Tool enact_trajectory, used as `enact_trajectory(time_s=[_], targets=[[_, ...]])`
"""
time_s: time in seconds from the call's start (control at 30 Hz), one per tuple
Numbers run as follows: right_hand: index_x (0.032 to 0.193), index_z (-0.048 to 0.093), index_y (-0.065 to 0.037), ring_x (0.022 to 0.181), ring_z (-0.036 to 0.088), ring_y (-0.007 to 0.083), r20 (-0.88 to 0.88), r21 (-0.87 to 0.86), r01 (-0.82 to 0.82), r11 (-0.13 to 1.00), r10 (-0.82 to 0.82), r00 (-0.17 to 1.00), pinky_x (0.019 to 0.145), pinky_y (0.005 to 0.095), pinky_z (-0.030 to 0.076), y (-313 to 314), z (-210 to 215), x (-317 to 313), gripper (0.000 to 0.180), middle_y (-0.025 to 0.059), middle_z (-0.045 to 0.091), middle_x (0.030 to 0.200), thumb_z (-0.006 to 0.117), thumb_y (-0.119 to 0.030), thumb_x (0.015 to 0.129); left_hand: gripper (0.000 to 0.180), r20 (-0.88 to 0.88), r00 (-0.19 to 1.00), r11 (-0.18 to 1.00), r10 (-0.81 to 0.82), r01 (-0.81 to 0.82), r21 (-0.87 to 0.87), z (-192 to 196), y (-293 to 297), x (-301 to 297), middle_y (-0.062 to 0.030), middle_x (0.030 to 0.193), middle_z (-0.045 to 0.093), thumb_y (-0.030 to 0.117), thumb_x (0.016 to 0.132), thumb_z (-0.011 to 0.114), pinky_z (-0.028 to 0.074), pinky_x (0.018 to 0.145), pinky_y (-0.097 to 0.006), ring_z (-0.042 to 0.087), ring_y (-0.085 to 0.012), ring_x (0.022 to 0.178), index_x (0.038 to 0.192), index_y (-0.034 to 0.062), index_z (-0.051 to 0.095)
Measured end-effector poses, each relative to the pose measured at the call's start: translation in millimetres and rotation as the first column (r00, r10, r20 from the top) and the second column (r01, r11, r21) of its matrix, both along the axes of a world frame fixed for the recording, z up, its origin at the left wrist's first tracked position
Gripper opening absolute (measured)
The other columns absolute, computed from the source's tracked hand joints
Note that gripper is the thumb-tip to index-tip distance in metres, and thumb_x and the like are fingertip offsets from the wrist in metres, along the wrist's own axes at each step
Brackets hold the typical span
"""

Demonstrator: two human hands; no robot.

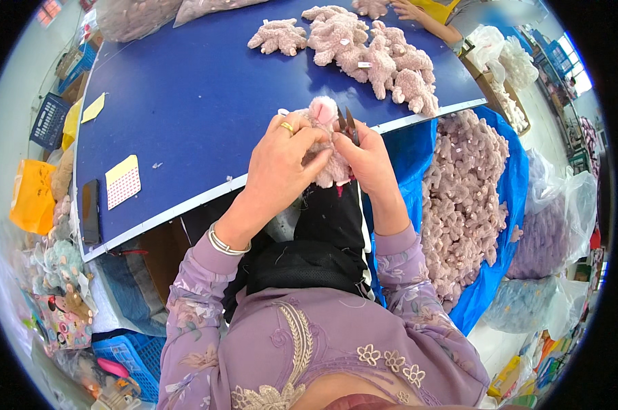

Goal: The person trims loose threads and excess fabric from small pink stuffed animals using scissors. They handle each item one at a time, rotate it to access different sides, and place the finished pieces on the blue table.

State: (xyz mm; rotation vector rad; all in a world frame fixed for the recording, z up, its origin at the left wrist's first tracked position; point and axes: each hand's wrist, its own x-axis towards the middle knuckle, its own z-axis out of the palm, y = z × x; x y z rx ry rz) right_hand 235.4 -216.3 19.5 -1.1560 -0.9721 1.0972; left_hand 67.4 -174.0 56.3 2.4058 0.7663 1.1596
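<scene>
Close to the table's front edge, a small pinkish fluffy plush toy (324,111) with a pink-lined ear is pinched in the fingers of my left hand (268,164). My right hand (372,158) grips a small pair of dark metal thread snips (350,126), blades pointing up and slightly apart beside the toy. The right thumb rests against the toy's side. My fingers cover much of the toy's body, and its lower end shows beneath them.
A heap of similar plush toys (370,51) lies on the blue table (186,102). Across it, a person's hand (410,10) shows. A blue-lined container of plush pieces (462,205) stands to my right. A sticker sheet (122,181) and a phone (90,212) lie at left.
</scene>
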Motion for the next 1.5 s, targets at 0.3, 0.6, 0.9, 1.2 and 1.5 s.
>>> enact_trajectory(time_s=[0.3, 0.6, 0.9, 1.2, 1.5], targets=[[0.106, 0.064, 0.002, 0.071, 0.049, 0.0039, -0.078, -0.087, -0.004, 0.996, -0.003, 0.997, 0.061, 0.0205, 0.04, 8.0, -29.8, 12.5, 0.024, -0.0028, 0.059, 0.083, 0.059, -0.017, 0.092, 0.01, 0.083, 0.991, 0.855, -0.108, 0.136, -0.5, -28.1, 20.2, 4.8, -0.0061, 0.085, 0.061, 0.007, 0.087, 0.064, 0.046, 0.066, -0.027, 0.055, -0.0125, 0.073, 0.09, -0.0024, 0.063], [0.094, 0.062, 0.001, 0.048, 0.035, 0.005, -0.218, -0.073, 0.185, 0.98, -0.197, 0.956, 0.043, 0.0217, 0.029, -27.1, 0.9, 14.6, 0.05, -0.0021, 0.047, 0.068, 0.035, -0.041, 0.103, 0.012, 0.008, 0.996, 0.851, -0.087, 0.078, -0.52, -41.0, 24.6, 9.5, -0.0049, 0.077, 0.06, 0.009, 0.091, 0.059, 0.044, 0.06, -0.026, 0.052, -0.0093, 0.066, 0.093, -0.0024, 0.061], [0.092, 0.054, -0.003, 0.046, 0.036, 0.0071, -0.555, -0.128, -0.273, 0.953, 0.159, 0.816, 0.038, 0.0238, 0.035, -68.6, 16.8, -14.8, 0.036, -0.0021, 0.04, 0.066, 0.042, -0.036, 0.103, 0.012, 0.054, 0.996, 0.858, -0.069, 0.087, -0.507, -49.5, 23.7, 9.9, -0.0037, 0.074, 0.061, 0.009, 0.093, 0.058, 0.046, 0.055, -0.026, 0.055, -0.0076, 0.062, 0.095, -0.0025, 0.061], [0.086, 0.049, -0.012, 0.043, 0.028, 0.006, -0.678, -0.347, -0.367, 0.863, 0.04, 0.734, 0.037, 0.0243, 0.026, -42.0, -11.1, -17.1, 0.035, -0.0049, 0.037, 0.062, 0.041, -0.042, 0.101, 0.013, 0.033, 0.997, 0.88, -0.07, 0.078, -0.469, -47.2, 22.7, 13.9, -0.0064, 0.078, 0.064, 0.009, 0.093, 0.058, 0.048, 0.058, -0.026, 0.058, -0.009, 0.065, 0.096, -0.0037, 0.062], [0.086, 0.048, -0.014, 0.042, 0.028, 0.0047, -0.729, -0.251, -0.429, 0.868, 0.122, 0.673, 0.037, 0.0235, 0.026, -37.0, -22.7, -11.7, 0.034, -0.0067, 0.036, 0.061, 0.039, -0.044, 0.101, 0.013, 0.03, 0.997, 0.893, -0.067, 0.073, -0.444, -46.1, 20.6, 14.9, -0.0118, 0.083, 0.065, 0.009, 0.091, 0.059, 0.049, 0.064, -0.031, 0.061, -0.0184, 0.07, 0.095, -0.0033, 0.062]])
